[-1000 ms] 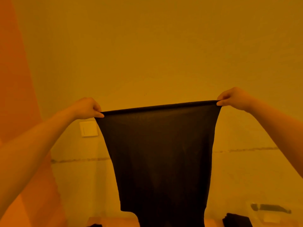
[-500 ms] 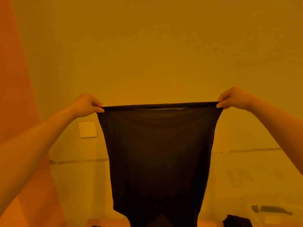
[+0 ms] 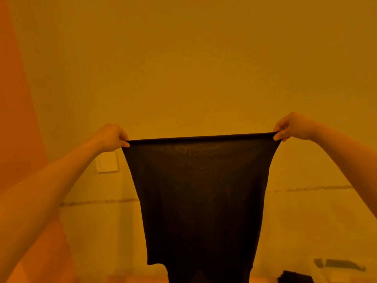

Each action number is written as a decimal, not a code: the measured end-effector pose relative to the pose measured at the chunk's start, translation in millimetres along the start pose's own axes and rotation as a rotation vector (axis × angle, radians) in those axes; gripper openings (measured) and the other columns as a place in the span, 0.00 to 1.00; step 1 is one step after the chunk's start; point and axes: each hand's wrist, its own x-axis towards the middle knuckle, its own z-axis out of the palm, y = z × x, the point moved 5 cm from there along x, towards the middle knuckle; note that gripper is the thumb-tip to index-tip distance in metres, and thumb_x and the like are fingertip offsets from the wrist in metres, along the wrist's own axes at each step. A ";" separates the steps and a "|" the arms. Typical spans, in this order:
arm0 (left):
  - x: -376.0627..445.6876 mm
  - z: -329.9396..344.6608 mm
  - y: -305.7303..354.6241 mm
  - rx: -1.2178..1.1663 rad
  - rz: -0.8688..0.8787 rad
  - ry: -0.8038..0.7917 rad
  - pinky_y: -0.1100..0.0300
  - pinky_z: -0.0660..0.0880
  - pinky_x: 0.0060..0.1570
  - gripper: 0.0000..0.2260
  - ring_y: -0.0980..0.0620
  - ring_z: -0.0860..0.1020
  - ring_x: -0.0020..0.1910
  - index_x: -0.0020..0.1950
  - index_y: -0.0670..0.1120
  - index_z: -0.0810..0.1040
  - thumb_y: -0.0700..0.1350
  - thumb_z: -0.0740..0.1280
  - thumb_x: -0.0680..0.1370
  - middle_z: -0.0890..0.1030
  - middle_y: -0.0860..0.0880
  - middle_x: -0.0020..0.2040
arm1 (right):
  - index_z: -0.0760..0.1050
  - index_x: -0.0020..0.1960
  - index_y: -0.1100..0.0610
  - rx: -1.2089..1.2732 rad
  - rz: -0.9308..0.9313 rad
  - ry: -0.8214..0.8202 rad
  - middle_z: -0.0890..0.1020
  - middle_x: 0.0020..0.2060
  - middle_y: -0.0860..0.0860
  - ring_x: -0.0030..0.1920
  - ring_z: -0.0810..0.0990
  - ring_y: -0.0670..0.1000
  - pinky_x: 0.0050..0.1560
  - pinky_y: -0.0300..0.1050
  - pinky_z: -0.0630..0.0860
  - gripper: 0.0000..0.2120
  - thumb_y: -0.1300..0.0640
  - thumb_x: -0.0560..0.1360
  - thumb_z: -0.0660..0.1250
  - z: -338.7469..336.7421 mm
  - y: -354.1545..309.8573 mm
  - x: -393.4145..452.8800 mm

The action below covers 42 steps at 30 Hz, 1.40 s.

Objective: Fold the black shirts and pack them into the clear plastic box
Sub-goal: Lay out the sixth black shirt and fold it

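Observation:
A black shirt hangs in the air in front of me, stretched flat by its top edge. My left hand pinches the left corner of that edge and my right hand pinches the right corner, both arms held out. The shirt's lower part runs off the bottom of the frame. The clear plastic box shows faintly at the bottom right, with a dark handle on its wall. A dark folded cloth lies just left of the box.
A plain wall fills the view behind the shirt, with a light switch just under my left hand. An orange panel stands along the left edge.
The top edge of the shirt is pulled a little tauter and straighter between my hands. The hanging cloth has settled slightly; both hands stay nearly in place.

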 end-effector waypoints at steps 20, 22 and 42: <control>61.7 61.5 10.4 -0.254 -0.197 0.203 0.51 0.72 0.47 0.08 0.42 0.77 0.50 0.51 0.39 0.81 0.41 0.68 0.75 0.81 0.40 0.49 | 0.79 0.44 0.66 0.194 0.092 0.175 0.76 0.28 0.52 0.33 0.74 0.52 0.38 0.44 0.69 0.04 0.64 0.72 0.70 46.7 45.3 82.8; 67.3 52.4 9.0 -0.318 -0.180 0.232 0.53 0.70 0.46 0.08 0.42 0.77 0.49 0.51 0.38 0.81 0.41 0.67 0.76 0.81 0.40 0.47 | 0.80 0.44 0.66 0.216 0.072 0.235 0.76 0.28 0.51 0.32 0.75 0.51 0.34 0.43 0.68 0.05 0.64 0.72 0.70 38.7 42.9 88.9; -255.8 162.1 -11.2 -0.755 -0.183 -0.169 0.71 0.63 0.24 0.11 0.63 0.69 0.20 0.37 0.48 0.78 0.34 0.66 0.75 0.74 0.54 0.21 | 0.79 0.29 0.50 0.346 0.281 -0.083 0.79 0.29 0.58 0.28 0.75 0.44 0.33 0.35 0.70 0.09 0.55 0.65 0.77 146.7 74.9 -232.5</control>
